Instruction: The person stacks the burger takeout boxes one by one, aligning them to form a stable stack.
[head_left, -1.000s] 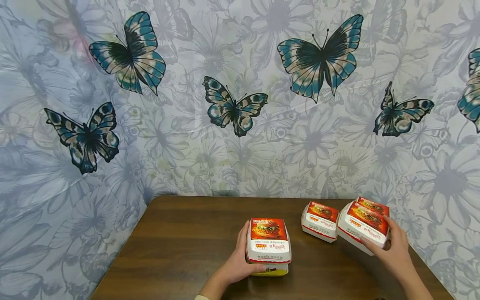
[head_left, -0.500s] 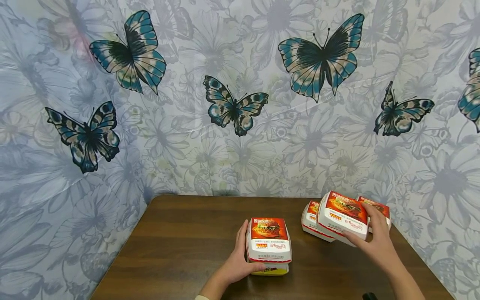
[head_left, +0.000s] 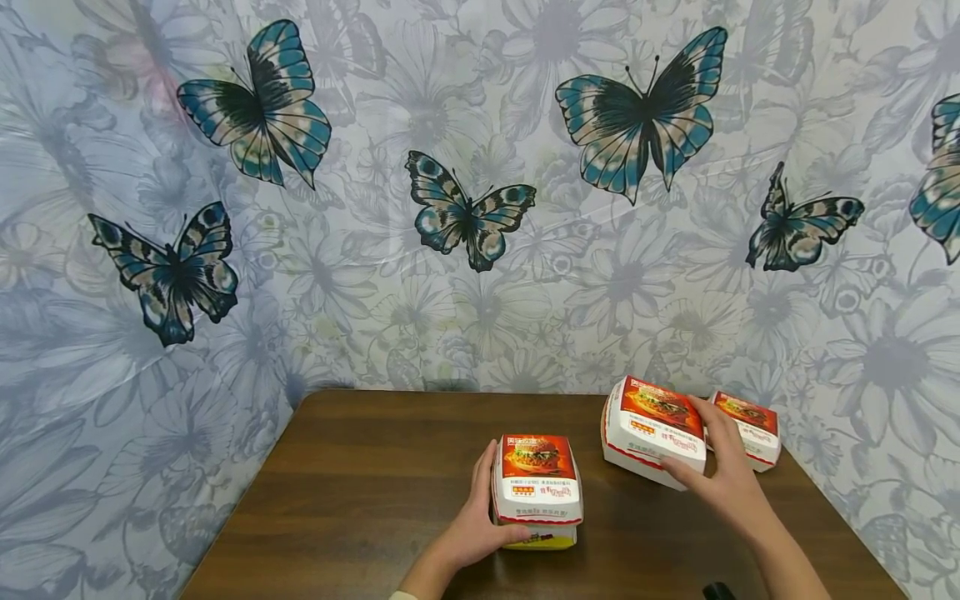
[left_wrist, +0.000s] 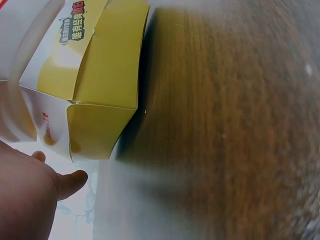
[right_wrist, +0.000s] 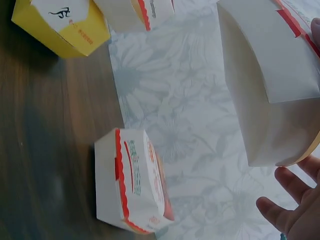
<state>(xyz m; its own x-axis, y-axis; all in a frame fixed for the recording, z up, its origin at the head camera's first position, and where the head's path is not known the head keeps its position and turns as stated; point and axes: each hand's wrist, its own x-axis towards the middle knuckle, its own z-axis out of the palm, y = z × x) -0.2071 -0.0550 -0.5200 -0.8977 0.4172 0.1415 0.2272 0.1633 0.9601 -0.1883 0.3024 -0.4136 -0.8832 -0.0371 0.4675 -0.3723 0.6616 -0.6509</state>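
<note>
My left hand (head_left: 474, 525) grips a burger box stack at the table's middle, fingers on its left side, thumb across its front. On top is a white burger box (head_left: 537, 500) with a red burger picture; below it a yellow-and-white box (left_wrist: 110, 60) shows. My right hand (head_left: 723, 467) holds another burger box (head_left: 651, 429) at the back right, thumb at its front and fingers on its right side. In the right wrist view this box is raised above a second white burger box (right_wrist: 132, 180), which it hides in the head view.
A further burger box (head_left: 752, 433) sits at the back right corner, just right of my right hand. The brown wooden table (head_left: 360, 475) ends against a wall covering (head_left: 480, 333) with flowers and butterflies. A small black object (head_left: 718, 591) shows at the bottom edge.
My right hand has lifted its burger box and carried it left, from in front of the corner box to over the other back box. My left hand has stayed on its stack.
</note>
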